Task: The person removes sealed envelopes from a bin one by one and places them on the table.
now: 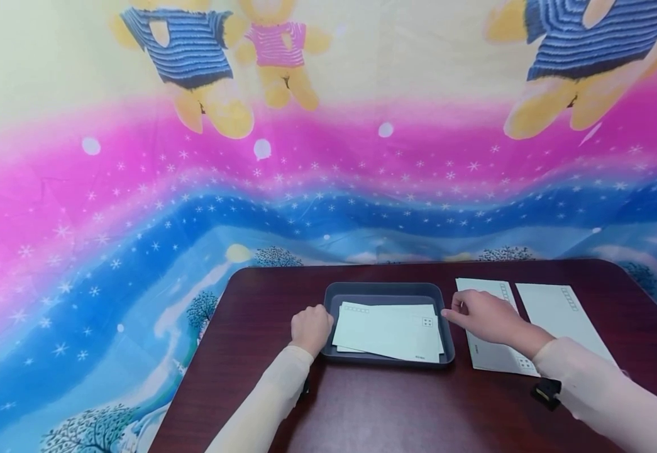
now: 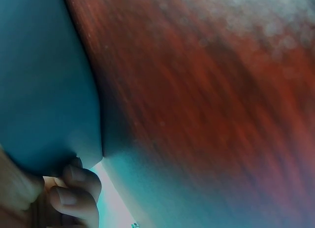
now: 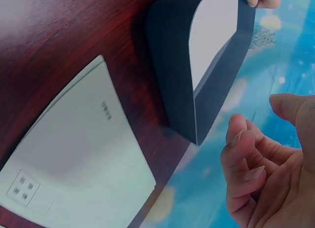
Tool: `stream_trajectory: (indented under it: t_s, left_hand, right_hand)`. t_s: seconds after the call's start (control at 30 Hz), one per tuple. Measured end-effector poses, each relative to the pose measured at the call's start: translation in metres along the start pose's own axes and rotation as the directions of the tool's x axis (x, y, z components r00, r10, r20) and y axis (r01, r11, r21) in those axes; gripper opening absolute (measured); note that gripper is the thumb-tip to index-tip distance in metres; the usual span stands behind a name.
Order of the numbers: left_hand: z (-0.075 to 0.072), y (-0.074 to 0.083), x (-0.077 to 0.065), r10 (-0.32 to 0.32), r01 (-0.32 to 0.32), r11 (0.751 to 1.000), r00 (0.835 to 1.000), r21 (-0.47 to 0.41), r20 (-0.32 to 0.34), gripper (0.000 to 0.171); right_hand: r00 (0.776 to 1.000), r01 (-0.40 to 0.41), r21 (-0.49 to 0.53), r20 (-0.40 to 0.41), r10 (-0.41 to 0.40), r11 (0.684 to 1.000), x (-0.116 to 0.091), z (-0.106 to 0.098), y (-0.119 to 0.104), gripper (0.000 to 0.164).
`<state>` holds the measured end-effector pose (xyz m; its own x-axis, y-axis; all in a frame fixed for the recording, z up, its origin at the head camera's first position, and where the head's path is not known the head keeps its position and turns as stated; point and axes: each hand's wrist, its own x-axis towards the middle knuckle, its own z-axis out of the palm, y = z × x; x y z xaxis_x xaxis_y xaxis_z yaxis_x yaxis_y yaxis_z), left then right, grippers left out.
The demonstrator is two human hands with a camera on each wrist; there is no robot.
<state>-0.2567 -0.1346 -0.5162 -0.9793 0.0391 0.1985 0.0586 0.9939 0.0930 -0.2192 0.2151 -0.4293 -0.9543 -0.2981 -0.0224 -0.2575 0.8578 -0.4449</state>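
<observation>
Printed cloth [image 1: 136,226] in pink, blue and cream is hanging across the upper frame and down its left side, rippling softly and showing snowflakes and bears in striped tops. Below it, a dark red-brown tabletop [image 1: 379,412] with streaked wood grain and a glossy sheen is spreading through the lower centre and right. A cream left sleeve [image 1: 266,393] is rising from the bottom edge, left of centre, and the left hand [image 1: 311,328] is gripping the left rim of a tray [image 1: 381,292], its fingers curling round the edge. The tray, smooth, dark grey and rectangular with rounded corners and raised walls, is sitting at lower centre. Inside it, flat pale paper envelopes [image 1: 385,333] are overlapping slightly askew, at least two of them, bearing a row of small boxes and a square mark. Just beside the tray's right rim, the right hand [image 1: 486,314] is hovering with nothing in its grasp, thumb apart and fingers bending loosely. Beneath it, a layered stack of envelopes [image 1: 492,360] is lying on the tabletop, right of centre. Farther right, another pale envelope [image 1: 554,314] is resting lengthwise, partly hiding behind a cream right sleeve [image 1: 605,387].
</observation>
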Motion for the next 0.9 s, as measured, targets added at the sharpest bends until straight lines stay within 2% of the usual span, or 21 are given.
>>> stream_trajectory:
  t_s: [0.37, 0.9]
  left_hand:
    - [0.0, 0.0, 0.0, -0.006, 0.006, 1.0, 1.0, -0.001, 0.007, 0.046]
    - [0.0, 0.0, 0.0, -0.002, 0.002, 1.0, 1.0, -0.013, 0.008, 0.048]
  right_hand:
    - [0.999, 0.049, 0.009, -0.001, -0.049, 0.999, 0.009, 0.008, -0.014, 0.026]
    - [0.998, 0.058, 0.052, 0.02, -0.059, 0.997, 0.023, 0.019, -0.025, 0.026]
